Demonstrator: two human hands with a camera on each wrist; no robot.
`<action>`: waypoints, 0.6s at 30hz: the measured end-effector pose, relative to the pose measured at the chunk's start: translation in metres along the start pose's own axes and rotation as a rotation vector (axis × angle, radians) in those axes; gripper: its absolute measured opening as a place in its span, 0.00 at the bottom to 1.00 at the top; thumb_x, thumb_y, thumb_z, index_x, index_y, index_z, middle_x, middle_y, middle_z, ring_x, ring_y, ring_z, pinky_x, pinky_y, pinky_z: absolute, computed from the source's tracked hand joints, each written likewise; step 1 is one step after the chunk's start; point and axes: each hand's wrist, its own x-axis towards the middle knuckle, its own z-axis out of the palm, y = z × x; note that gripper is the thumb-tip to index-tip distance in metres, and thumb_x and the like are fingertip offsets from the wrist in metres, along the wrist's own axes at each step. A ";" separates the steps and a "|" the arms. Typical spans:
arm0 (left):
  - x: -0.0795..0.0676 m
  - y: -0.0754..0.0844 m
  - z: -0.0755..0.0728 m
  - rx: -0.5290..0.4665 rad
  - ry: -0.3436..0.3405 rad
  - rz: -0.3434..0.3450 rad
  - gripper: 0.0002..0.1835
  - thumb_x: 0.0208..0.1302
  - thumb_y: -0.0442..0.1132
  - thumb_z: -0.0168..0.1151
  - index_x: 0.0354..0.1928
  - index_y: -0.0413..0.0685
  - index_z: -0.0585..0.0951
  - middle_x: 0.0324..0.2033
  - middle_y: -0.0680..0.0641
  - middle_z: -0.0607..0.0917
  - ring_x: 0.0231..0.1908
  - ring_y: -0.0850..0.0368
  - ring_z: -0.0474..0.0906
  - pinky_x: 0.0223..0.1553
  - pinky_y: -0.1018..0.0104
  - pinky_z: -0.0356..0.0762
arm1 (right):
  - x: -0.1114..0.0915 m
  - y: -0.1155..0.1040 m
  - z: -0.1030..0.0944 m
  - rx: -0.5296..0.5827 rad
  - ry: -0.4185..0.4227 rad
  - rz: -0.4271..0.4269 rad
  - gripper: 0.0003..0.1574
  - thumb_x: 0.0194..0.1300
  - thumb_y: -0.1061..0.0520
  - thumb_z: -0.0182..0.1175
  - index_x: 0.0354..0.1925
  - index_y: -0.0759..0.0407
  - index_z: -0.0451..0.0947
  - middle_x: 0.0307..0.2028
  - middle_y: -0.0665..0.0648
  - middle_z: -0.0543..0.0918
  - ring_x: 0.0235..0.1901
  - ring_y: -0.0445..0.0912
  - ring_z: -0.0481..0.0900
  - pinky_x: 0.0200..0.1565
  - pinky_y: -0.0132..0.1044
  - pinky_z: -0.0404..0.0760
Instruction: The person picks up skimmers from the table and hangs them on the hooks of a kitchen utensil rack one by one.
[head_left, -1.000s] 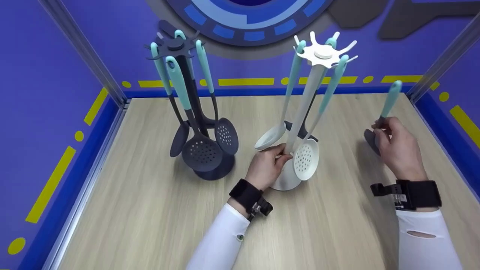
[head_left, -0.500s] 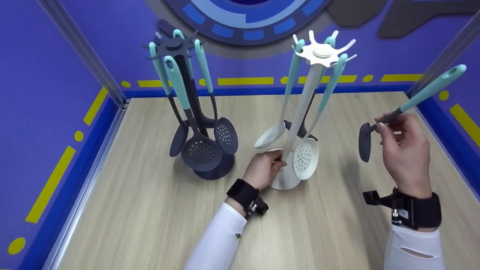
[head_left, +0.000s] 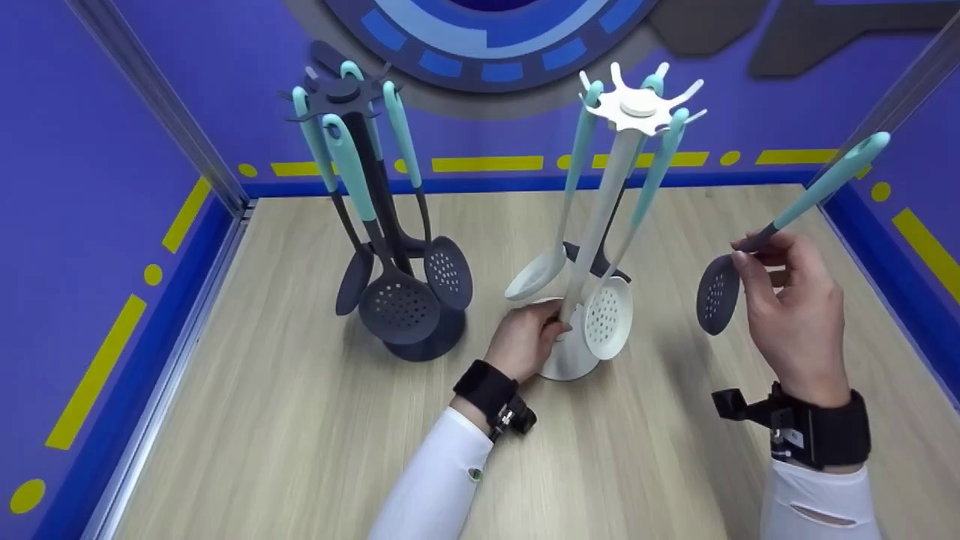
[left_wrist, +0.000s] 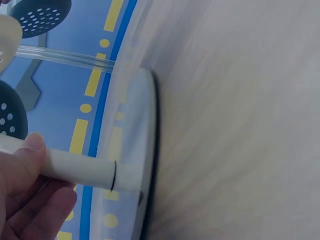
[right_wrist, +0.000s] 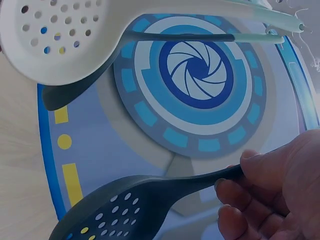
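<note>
My right hand point(head_left: 795, 322) pinches the dark neck of a slotted spoon point(head_left: 718, 295), raised over the table's right side. Its perforated dark head hangs toward the left and its mint handle points up to the right. In the right wrist view, thumb and fingers close on the skimmer-like spoon's stem point(right_wrist: 210, 178). My left hand point(head_left: 525, 339) grips the lower pole of a white utensil rack point(head_left: 600, 217), just above its round base point(left_wrist: 137, 150). Hanging from that rack are a white ladle point(head_left: 536, 275), a white skimmer point(head_left: 608, 319) and a dark utensil point(head_left: 600, 262) behind the pole.
A dark utensil rack point(head_left: 345, 91) stands to the left, hung with several mint-handled dark utensils, including a skimmer point(head_left: 399, 307) in front. All stand on a wood-grain table point(head_left: 300, 435), enclosed by blue walls point(head_left: 495, 135) at the back and both sides.
My right hand has lifted the slotted spoon off the right side and turned it, so its handle leans right and its holes show. The left hand has slid slightly down the white pole.
</note>
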 end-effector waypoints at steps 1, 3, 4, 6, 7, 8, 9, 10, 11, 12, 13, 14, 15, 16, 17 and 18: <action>0.000 0.000 0.002 0.006 0.011 0.004 0.07 0.73 0.41 0.66 0.49 0.50 0.86 0.35 0.54 0.88 0.33 0.64 0.80 0.35 0.74 0.77 | -0.001 0.000 0.000 -0.004 -0.001 0.008 0.16 0.74 0.63 0.63 0.58 0.62 0.80 0.50 0.52 0.87 0.47 0.31 0.79 0.45 0.22 0.73; 0.000 0.001 0.005 0.018 0.040 0.011 0.06 0.73 0.41 0.67 0.47 0.50 0.86 0.33 0.54 0.87 0.32 0.64 0.79 0.34 0.73 0.77 | -0.003 -0.001 0.000 -0.014 -0.002 0.024 0.15 0.74 0.63 0.63 0.58 0.62 0.80 0.50 0.53 0.87 0.47 0.31 0.78 0.45 0.22 0.72; 0.000 0.001 0.007 0.021 0.057 0.014 0.06 0.72 0.41 0.67 0.46 0.49 0.86 0.33 0.54 0.87 0.32 0.64 0.79 0.34 0.73 0.77 | -0.003 -0.002 0.000 -0.020 -0.002 0.028 0.15 0.75 0.63 0.63 0.58 0.62 0.80 0.51 0.54 0.87 0.47 0.31 0.78 0.45 0.22 0.72; 0.000 0.001 0.011 0.023 0.091 0.012 0.05 0.72 0.41 0.68 0.44 0.49 0.85 0.33 0.54 0.87 0.32 0.64 0.79 0.35 0.73 0.77 | -0.003 -0.002 0.000 -0.019 -0.005 0.033 0.15 0.75 0.62 0.63 0.58 0.61 0.80 0.51 0.54 0.87 0.46 0.32 0.78 0.45 0.22 0.72; 0.000 0.002 0.012 0.020 0.107 0.009 0.05 0.72 0.41 0.68 0.44 0.49 0.85 0.33 0.54 0.87 0.32 0.64 0.79 0.35 0.73 0.77 | -0.003 -0.002 -0.001 -0.018 -0.007 0.033 0.15 0.75 0.62 0.63 0.58 0.61 0.79 0.51 0.54 0.87 0.46 0.32 0.78 0.45 0.22 0.72; 0.000 0.002 0.014 0.013 0.120 0.004 0.05 0.72 0.41 0.68 0.43 0.49 0.85 0.33 0.54 0.87 0.32 0.64 0.79 0.35 0.74 0.77 | -0.002 -0.003 -0.001 -0.017 -0.008 0.031 0.15 0.75 0.62 0.63 0.58 0.61 0.80 0.51 0.54 0.87 0.46 0.32 0.78 0.45 0.22 0.72; 0.000 0.002 0.015 0.004 0.131 -0.001 0.05 0.72 0.41 0.68 0.43 0.49 0.85 0.33 0.54 0.87 0.33 0.64 0.79 0.35 0.74 0.77 | -0.002 -0.002 -0.001 -0.016 -0.009 0.029 0.15 0.75 0.62 0.63 0.58 0.61 0.80 0.51 0.54 0.87 0.46 0.32 0.78 0.45 0.22 0.72; 0.000 0.002 0.016 -0.004 0.140 -0.007 0.05 0.72 0.41 0.68 0.43 0.49 0.85 0.33 0.54 0.88 0.33 0.64 0.79 0.35 0.74 0.77 | -0.001 -0.002 -0.001 -0.008 -0.010 0.025 0.15 0.75 0.62 0.63 0.58 0.60 0.80 0.51 0.54 0.87 0.46 0.32 0.78 0.45 0.22 0.72; 0.000 0.002 0.017 -0.011 0.147 -0.015 0.05 0.72 0.42 0.67 0.44 0.49 0.85 0.34 0.53 0.88 0.33 0.65 0.79 0.35 0.75 0.77 | -0.001 -0.002 -0.002 -0.001 -0.011 0.022 0.15 0.75 0.62 0.63 0.58 0.60 0.80 0.51 0.53 0.87 0.46 0.32 0.78 0.45 0.22 0.73; 0.000 0.003 0.018 -0.020 0.155 -0.019 0.06 0.72 0.42 0.68 0.44 0.49 0.85 0.34 0.53 0.88 0.33 0.65 0.80 0.35 0.75 0.77 | -0.001 -0.002 -0.002 0.004 -0.011 0.017 0.15 0.74 0.62 0.64 0.57 0.60 0.80 0.51 0.53 0.88 0.46 0.33 0.79 0.45 0.23 0.73; 0.000 0.003 0.018 -0.028 0.160 -0.026 0.06 0.72 0.42 0.68 0.45 0.48 0.85 0.35 0.52 0.89 0.33 0.65 0.81 0.35 0.75 0.78 | -0.001 -0.002 -0.002 0.008 -0.012 0.013 0.15 0.74 0.62 0.64 0.57 0.60 0.80 0.50 0.52 0.88 0.46 0.33 0.79 0.45 0.22 0.73; 0.000 0.003 0.019 -0.036 0.168 -0.031 0.07 0.72 0.42 0.68 0.46 0.48 0.85 0.35 0.52 0.89 0.34 0.64 0.82 0.36 0.75 0.79 | -0.001 -0.002 -0.002 0.011 -0.011 0.009 0.15 0.74 0.62 0.64 0.57 0.60 0.80 0.50 0.52 0.88 0.46 0.32 0.79 0.45 0.23 0.73; -0.001 0.003 0.019 -0.044 0.178 -0.033 0.08 0.72 0.41 0.68 0.48 0.47 0.85 0.36 0.51 0.90 0.34 0.64 0.83 0.37 0.74 0.80 | -0.001 -0.002 -0.003 0.014 -0.011 0.006 0.15 0.74 0.62 0.64 0.57 0.60 0.80 0.50 0.52 0.88 0.46 0.32 0.79 0.45 0.23 0.73; -0.001 0.003 0.020 -0.046 0.189 -0.035 0.09 0.72 0.41 0.68 0.48 0.47 0.86 0.37 0.50 0.90 0.34 0.63 0.84 0.37 0.74 0.81 | -0.001 -0.001 -0.003 0.016 -0.010 0.002 0.15 0.74 0.62 0.64 0.57 0.60 0.80 0.50 0.51 0.88 0.46 0.32 0.79 0.45 0.23 0.73; -0.002 0.003 0.020 -0.050 0.200 -0.035 0.09 0.72 0.41 0.68 0.49 0.47 0.86 0.37 0.49 0.91 0.34 0.62 0.85 0.37 0.73 0.82 | -0.001 -0.001 -0.003 0.016 -0.010 -0.001 0.15 0.74 0.62 0.64 0.57 0.60 0.80 0.50 0.51 0.88 0.46 0.32 0.79 0.45 0.22 0.73; -0.002 0.004 0.021 -0.054 0.210 -0.034 0.10 0.71 0.41 0.68 0.50 0.46 0.86 0.37 0.49 0.91 0.35 0.61 0.86 0.38 0.72 0.83 | -0.002 -0.001 -0.004 0.018 -0.010 -0.004 0.15 0.74 0.62 0.64 0.57 0.60 0.80 0.50 0.51 0.88 0.47 0.32 0.79 0.45 0.23 0.73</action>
